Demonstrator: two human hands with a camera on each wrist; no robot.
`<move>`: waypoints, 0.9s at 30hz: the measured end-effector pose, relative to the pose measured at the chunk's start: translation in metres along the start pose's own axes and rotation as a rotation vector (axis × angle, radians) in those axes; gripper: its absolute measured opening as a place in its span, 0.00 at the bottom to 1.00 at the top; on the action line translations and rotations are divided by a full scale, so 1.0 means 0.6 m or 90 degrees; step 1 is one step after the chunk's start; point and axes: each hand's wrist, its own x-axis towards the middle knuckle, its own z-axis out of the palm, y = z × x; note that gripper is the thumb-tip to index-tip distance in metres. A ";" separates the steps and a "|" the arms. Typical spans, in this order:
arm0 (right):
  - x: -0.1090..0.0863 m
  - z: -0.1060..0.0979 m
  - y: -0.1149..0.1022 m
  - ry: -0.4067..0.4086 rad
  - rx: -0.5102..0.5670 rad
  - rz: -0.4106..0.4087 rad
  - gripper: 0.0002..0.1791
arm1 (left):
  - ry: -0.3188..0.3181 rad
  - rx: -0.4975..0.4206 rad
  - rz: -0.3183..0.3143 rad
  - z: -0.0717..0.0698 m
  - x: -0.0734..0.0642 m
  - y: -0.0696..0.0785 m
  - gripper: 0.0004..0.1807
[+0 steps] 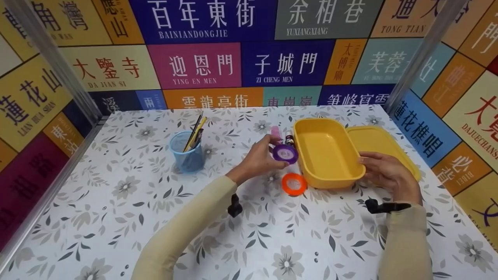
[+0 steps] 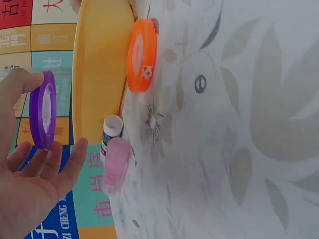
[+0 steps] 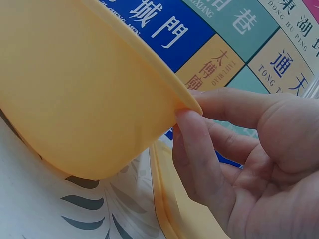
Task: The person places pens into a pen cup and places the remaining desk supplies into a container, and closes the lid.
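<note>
My left hand (image 1: 258, 158) holds a purple ribbon roll (image 1: 286, 154) upright between thumb and fingertips, just left of a yellow plastic box (image 1: 330, 183). In the left wrist view the roll (image 2: 36, 112) stands edge-on above the open palm. With my right hand (image 1: 391, 171) I pinch the box's rim at its near right corner; the right wrist view shows thumb and fingers on the rim (image 3: 169, 82). The box's visible inside is bare. An orange ribbon roll (image 1: 285, 187) lies by the box's near left corner. Beyond the left hand are a small dark bottle (image 1: 290, 141) with a white cap (image 2: 113, 124) and a pink object (image 1: 276, 131).
A flat yellow lid (image 1: 375, 136) lies to the right of the box, partly behind the right hand. Further left stands a blue mesh cup (image 1: 190, 160) with brushes or pens in it. Walls with printed signs (image 1: 194, 64) border the floral tabletop (image 1: 233, 245).
</note>
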 end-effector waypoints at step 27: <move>-0.001 0.000 0.001 0.003 -0.039 0.000 0.33 | -0.019 -0.033 0.016 0.080 0.025 0.097 0.41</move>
